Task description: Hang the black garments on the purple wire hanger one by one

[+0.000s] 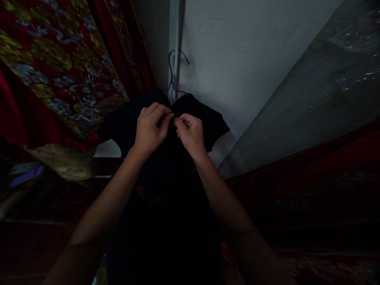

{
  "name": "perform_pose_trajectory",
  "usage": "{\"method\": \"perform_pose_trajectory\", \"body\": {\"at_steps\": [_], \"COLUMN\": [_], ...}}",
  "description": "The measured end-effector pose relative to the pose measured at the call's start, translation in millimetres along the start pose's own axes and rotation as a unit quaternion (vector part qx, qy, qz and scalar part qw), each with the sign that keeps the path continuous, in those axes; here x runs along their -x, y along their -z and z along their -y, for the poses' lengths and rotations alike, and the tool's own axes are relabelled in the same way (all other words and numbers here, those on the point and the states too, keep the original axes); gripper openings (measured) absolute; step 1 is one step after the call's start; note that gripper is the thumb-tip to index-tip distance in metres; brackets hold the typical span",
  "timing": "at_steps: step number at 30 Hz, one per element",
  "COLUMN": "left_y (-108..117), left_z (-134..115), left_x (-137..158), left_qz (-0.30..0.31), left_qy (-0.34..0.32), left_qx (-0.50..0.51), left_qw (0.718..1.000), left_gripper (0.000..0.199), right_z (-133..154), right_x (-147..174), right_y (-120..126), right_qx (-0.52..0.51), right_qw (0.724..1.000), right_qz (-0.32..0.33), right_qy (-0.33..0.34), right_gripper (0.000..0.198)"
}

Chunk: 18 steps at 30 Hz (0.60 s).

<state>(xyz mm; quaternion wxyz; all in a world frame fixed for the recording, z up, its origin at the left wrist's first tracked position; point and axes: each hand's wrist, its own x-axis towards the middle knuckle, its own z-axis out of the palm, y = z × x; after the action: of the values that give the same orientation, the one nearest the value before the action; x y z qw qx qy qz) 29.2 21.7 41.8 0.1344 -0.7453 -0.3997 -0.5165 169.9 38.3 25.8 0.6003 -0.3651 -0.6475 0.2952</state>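
Observation:
A dark short-sleeved shirt (204,114) hangs on a purple clothes hanger (171,75) against the wall. My left hand (152,126) pinches the shirt's front edge just below the collar, thumb and fingertips together. Close beside it, my right hand (190,130) also pinches the cloth at the neck opening. The fingertips of both hands nearly meet there. Whether a button sits between them is too dark and small to tell. The lower part of the shirt fades into deep shadow.
Red cloth with gold and silver embroidery (68,59) hangs at the left. A clear plastic sheet (311,87) covers something at the right, with red fabric (341,158) along its lower edge. Behind the hanger runs a pale vertical strip (173,23) on the wall.

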Motion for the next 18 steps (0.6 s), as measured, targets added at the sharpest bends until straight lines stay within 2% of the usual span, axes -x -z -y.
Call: {"method": "perform_pose_trajectory", "body": {"at_steps": [4,6,9,12,14,15,16,17,18], "left_y": [-5.8,-4.7,10.6,39.8,59.0,66.2,70.8,72.5,71.2], "left_z": [0.5,-1.5,3.4,29.5,54.8,66.7,76.5,83.3,86.7], "left_x": [4.7,1.6,-9.6,-15.5,-6.0,4.4,18.6,35.9,55.4], "left_qz": [-0.024,-0.058,-0.183,-0.297,-0.334,-0.339,-0.309,-0.284,-0.266], "left_qy": [0.013,0.013,0.036,0.085,0.192,0.272,0.350,0.391,0.413], "left_qx": [0.007,0.014,0.009,0.028,0.159,0.261,0.367,0.408,0.423], "left_qw": [1.000,0.998,0.982,0.951,0.909,0.862,0.805,0.774,0.761], "left_gripper": [0.011,0.013,0.015,0.015,0.013,0.018,0.024,0.029,0.032], "right_z": [-6.0,-12.7,-30.8,-47.6,-49.9,-48.0,-44.6,-40.3,-35.9], "right_x": [-6.2,-9.1,-3.2,18.3,39.3,50.9,62.9,75.0,86.7], "right_y": [-10.0,-13.6,-17.6,-17.8,-17.0,-17.3,-18.5,-20.6,-23.6], "right_qx": [-0.023,-0.017,0.022,0.010,-0.036,-0.063,-0.089,-0.114,-0.136], "right_qw": [0.999,0.998,0.993,0.983,0.979,0.977,0.975,0.972,0.967], "right_qz": [0.007,0.012,0.028,0.030,0.029,0.035,0.041,0.048,0.052], "right_qy": [-0.044,-0.058,-0.113,-0.181,-0.197,-0.198,-0.199,-0.202,-0.208], "right_gripper": [0.024,0.023,0.024,0.021,0.020,0.020,0.020,0.019,0.019]}}
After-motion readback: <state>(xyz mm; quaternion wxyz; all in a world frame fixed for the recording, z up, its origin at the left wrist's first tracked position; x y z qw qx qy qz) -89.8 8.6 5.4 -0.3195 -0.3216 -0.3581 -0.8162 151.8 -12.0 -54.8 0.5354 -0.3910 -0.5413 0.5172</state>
